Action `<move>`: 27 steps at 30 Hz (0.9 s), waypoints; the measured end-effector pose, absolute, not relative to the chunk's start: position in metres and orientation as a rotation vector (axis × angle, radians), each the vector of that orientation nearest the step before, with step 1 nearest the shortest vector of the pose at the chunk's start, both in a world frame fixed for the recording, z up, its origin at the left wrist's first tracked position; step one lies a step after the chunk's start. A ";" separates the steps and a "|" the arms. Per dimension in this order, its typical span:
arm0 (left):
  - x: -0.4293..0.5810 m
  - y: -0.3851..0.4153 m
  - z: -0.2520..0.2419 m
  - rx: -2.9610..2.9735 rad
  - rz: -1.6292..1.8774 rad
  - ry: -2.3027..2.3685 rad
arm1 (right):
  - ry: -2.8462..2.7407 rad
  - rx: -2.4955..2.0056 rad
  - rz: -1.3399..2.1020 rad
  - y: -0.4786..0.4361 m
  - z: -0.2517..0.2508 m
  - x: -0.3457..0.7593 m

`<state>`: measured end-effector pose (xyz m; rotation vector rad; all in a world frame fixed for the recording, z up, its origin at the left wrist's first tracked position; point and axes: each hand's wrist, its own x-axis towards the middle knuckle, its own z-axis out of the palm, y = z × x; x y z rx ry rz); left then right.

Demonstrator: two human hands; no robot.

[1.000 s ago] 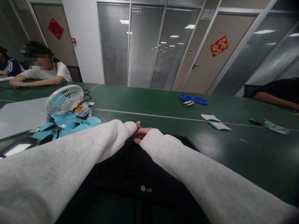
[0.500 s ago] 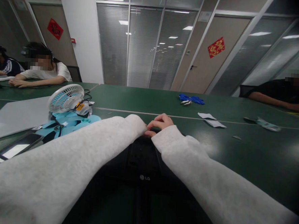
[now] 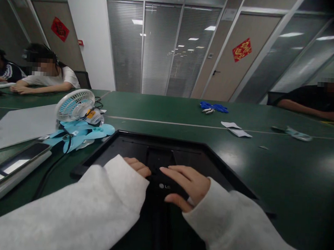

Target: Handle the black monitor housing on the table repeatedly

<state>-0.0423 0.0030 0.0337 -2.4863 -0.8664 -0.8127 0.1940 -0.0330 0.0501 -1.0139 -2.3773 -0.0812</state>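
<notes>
**Black monitor (image 3: 165, 159) between two bare hands**

Back side up at the near middle of the green table (image 3: 268, 176), the monitor sits squarely before the person, probably so both hands can reach its raised centre without stretching. The right hand (image 3: 191, 187) arches over that part from the right, thumb parted from loosely spread fingers, seemingly to steady it. The left hand (image 3: 138, 166) comes in from the left with bent fingers; its sleeve hides the thumb, so whether it grips anything I cannot tell.

To the left, clear of the elbows, stand a white fan (image 3: 74, 106) and blue blades (image 3: 84, 135), with a dark-screened device (image 3: 14, 164) nearer. Blue gloves (image 3: 215, 107) lie at the far side, folded papers (image 3: 240, 133) to the far right.

"LG" reads clearly beside its round emblem on the raised part. An orange label (image 3: 91, 114) on the fan is too small to read. Red diamonds (image 3: 241, 49) on the far doors bear characters, the right one's in gold, that I cannot make out.
</notes>
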 end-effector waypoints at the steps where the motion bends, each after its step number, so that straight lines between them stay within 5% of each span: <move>1: -0.044 -0.010 0.028 -2.415 -0.910 -0.723 | -2.416 -1.032 -0.167 -0.039 0.040 0.192; 5: -0.036 -0.039 0.009 -2.188 -1.157 -0.657 | -2.466 -1.181 -0.363 -0.049 0.018 0.184; 20: -0.054 -0.018 -0.015 -2.170 -0.877 -0.780 | -2.267 -1.281 -0.673 -0.014 -0.006 0.202; 27: -0.073 0.007 -0.052 -2.419 -0.558 -1.132 | -2.078 -1.765 -0.655 0.032 -0.011 0.260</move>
